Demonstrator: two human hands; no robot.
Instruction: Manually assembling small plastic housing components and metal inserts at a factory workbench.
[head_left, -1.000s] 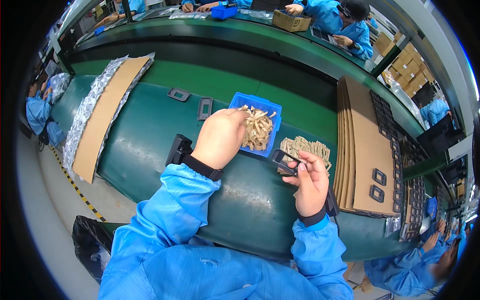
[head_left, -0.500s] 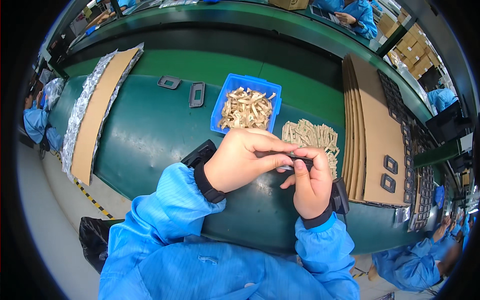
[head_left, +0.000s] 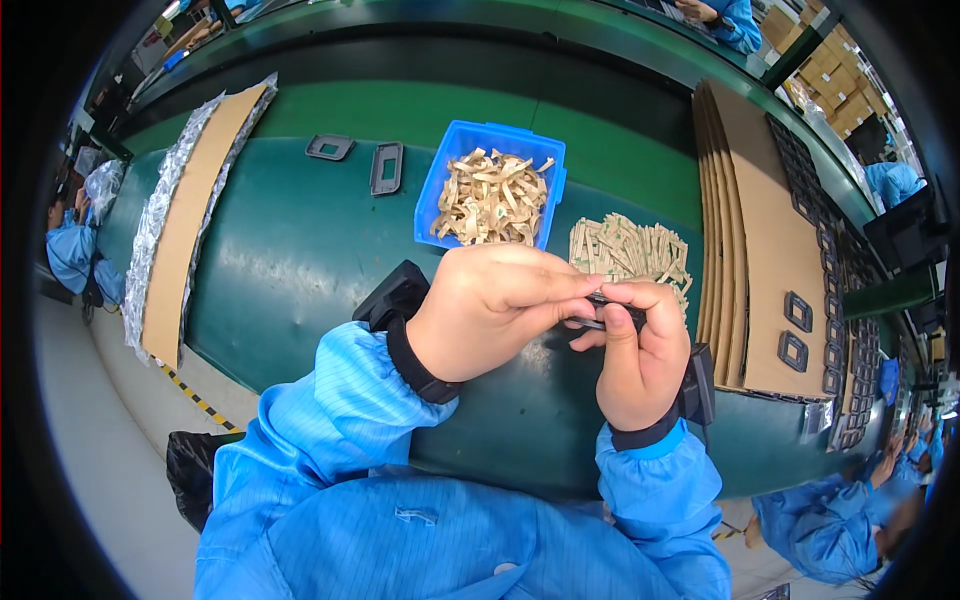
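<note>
In front of me both hands meet over the bench. My left hand (head_left: 505, 290) pinches one end of a small dark plastic frame (head_left: 588, 324), thumb and forefinger together. Its other end is gripped by my right hand (head_left: 640, 355), between thumb and curled forefinger. Fingers cover most of the piece, so its face cannot be made out. Just beyond the hands lies a pile of flat tan adhesive strips (head_left: 622, 245) with green marks. A blue bin (head_left: 428, 217) behind my left hand holds many curled tan paper strips (head_left: 490, 200).
Two dark grey frames (head_left: 377, 172) lie left of the bin. Bubble-wrapped cardboard (head_left: 205, 200) stands along the bench's left side. Stacked cardboard sheets (head_left: 745, 250) at right carry rows of black frames (head_left: 832, 350). Co-workers in blue sleeves (head_left: 820, 525) sit at right, far left and across the bench.
Both hands have shifted slightly right in the picture, still gripping the dark frame. The bin and left-hand frames appear a little higher, as the view has tilted.
</note>
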